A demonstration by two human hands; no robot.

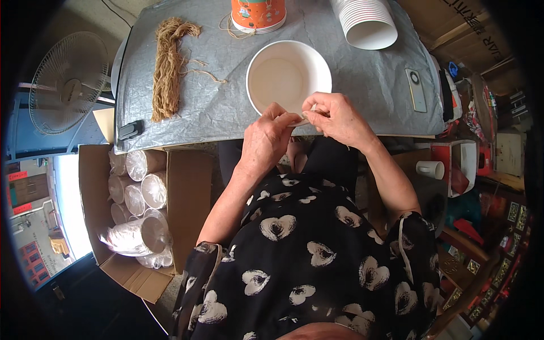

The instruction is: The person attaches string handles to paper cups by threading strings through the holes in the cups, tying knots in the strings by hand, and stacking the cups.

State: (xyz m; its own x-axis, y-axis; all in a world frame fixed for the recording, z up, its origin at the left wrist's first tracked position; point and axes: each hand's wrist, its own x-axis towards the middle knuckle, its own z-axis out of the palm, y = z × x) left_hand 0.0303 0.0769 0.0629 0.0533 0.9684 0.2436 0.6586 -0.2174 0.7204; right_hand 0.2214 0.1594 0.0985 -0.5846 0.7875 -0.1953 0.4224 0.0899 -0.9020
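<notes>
A white paper bucket [288,73] stands at the table's near edge, its open mouth facing up and nothing visible inside. At its near rim, my left hand [267,135] is closed, thumb and fingers pinching the edge. Close beside it, my right hand [340,120] is also closed in a pinch at the rim. Whatever lies between the right fingertips is too small and covered to make out. A bundle of brown twine [167,71] lies to the left, with loose strands trailing toward the bucket.
An orange printed bucket [258,14] with a cord stands at the far edge, beside a stack of white buckets [369,27]. A phone [416,90] lies at right, a black object [130,130] at left. Below left, a cardboard box [190,192] holds bagged stacks. A fan [71,85] stands left.
</notes>
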